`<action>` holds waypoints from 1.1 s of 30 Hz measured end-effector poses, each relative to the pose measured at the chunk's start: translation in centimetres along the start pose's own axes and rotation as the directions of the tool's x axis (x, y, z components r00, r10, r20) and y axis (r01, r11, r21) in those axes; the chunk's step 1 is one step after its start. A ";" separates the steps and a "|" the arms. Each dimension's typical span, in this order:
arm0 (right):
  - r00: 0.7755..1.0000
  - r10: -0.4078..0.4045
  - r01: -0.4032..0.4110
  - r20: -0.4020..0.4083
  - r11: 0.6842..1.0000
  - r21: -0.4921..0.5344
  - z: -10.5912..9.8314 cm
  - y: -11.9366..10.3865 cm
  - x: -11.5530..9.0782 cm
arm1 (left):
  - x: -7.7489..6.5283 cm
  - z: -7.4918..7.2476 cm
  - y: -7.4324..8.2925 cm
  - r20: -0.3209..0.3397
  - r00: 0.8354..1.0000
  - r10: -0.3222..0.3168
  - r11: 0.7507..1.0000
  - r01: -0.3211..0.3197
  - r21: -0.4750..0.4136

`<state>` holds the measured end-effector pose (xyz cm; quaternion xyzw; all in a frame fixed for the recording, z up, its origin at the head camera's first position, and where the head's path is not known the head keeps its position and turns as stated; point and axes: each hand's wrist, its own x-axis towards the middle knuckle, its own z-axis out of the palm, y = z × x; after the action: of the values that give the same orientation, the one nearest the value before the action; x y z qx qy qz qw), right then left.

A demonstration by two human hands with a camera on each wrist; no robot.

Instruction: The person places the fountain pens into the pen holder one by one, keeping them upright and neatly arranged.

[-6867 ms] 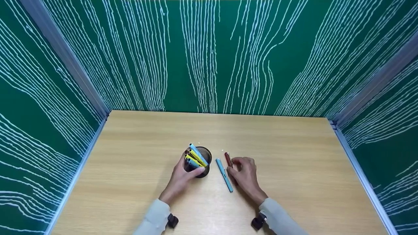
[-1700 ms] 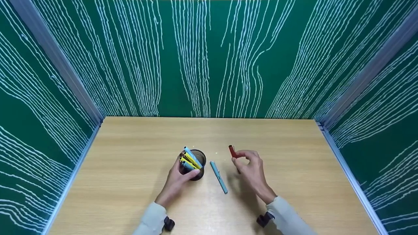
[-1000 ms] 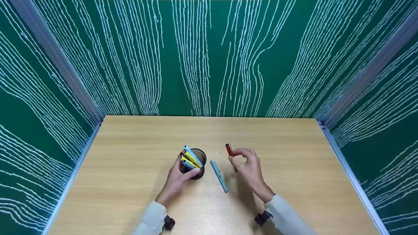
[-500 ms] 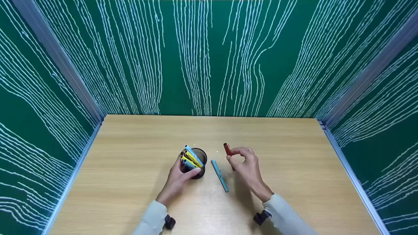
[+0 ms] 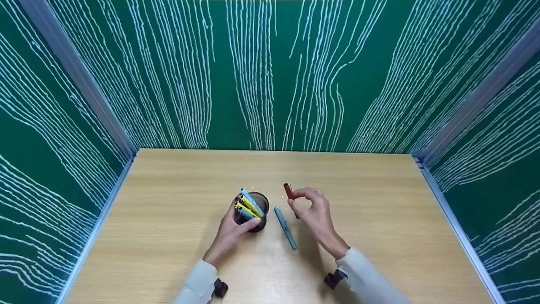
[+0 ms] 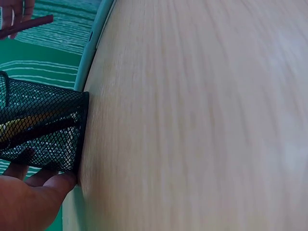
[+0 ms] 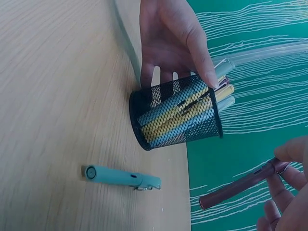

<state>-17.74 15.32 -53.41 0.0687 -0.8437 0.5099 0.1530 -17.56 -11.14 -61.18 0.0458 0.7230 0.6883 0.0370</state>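
Observation:
A black mesh pen cup (image 5: 260,225) stands on the table, held by my left hand (image 5: 229,232) from its left side, thumb at the rim. Several yellow and blue pens lean in it, with a dark reddish one among them in the right wrist view. My right hand (image 5: 315,214) pinches a dark red pen (image 5: 288,191) between thumb and fingers, raised above the table to the right of the cup. In the right wrist view that red pen (image 7: 236,189) is tilted and apart from the cup. Between cup and right hand lies a teal pen (image 5: 285,228) flat on the table.
The wooden table (image 5: 190,177) is bounded by green panels (image 5: 249,84) with white wavy lines at the back and both sides. Metal posts (image 5: 90,80) stand at the rear corners. Each wrist wears a small dark camera (image 5: 220,288).
My right hand has lifted the red pen off the table, then shifted it left toward the cup. The left hand keeps hold of the cup; the teal pen lies as before.

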 end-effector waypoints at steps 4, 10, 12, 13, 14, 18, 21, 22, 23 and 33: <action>1.000 -0.008 0.008 0.012 1.000 0.019 0.4 -0.3 0.1 | -0.1 0.1 0.0 -0.005 1.000 -0.012 1.000 0.012 0.019; 0.999 -0.032 0.032 0.006 0.999 0.044 1.0 -0.5 0.1 | -0.1 0.2 0.1 0.003 1.000 -0.006 1.000 0.006 0.013; 0.999 -0.044 0.044 0.003 0.998 0.053 1.2 -0.5 0.1 | -0.2 0.2 0.1 0.009 1.000 0.006 1.000 -0.006 0.001; 0.999 -0.049 0.049 0.002 0.997 0.059 1.3 -0.6 0.1 | -0.2 0.2 0.2 0.011 1.000 0.014 1.000 -0.014 -0.005; 0.998 -0.055 0.055 0.003 0.996 0.067 1.4 -0.7 0.1 | -0.2 0.2 0.2 0.014 1.000 0.021 1.000 -0.021 -0.011; 0.997 -0.071 0.070 0.007 0.995 0.070 1.7 -0.9 0.2 | -0.2 0.2 0.3 0.010 1.000 0.022 1.000 -0.022 -0.012; 0.997 -0.070 0.069 0.014 0.995 0.070 1.9 -1.2 0.3 | -0.2 0.2 0.3 0.013 1.000 0.021 1.000 -0.021 -0.007; 0.998 -0.067 0.066 0.018 0.995 0.071 2.0 -1.2 0.3 | -0.2 0.2 0.3 0.012 1.000 0.016 1.000 -0.016 -0.005; 0.998 -0.066 0.064 0.022 0.995 0.070 2.0 -1.3 0.3 | -0.2 0.2 0.3 0.012 1.000 0.013 1.000 -0.013 -0.002; 0.994 -0.104 0.102 0.043 0.993 0.062 2.5 -2.2 1.1 | -0.1 0.1 0.2 0.003 1.000 0.015 1.000 -0.015 0.018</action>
<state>-18.62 12.12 -52.25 0.1285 -0.8268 0.5245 0.1574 -17.42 -11.01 -60.94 0.0524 0.7289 0.6818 0.0323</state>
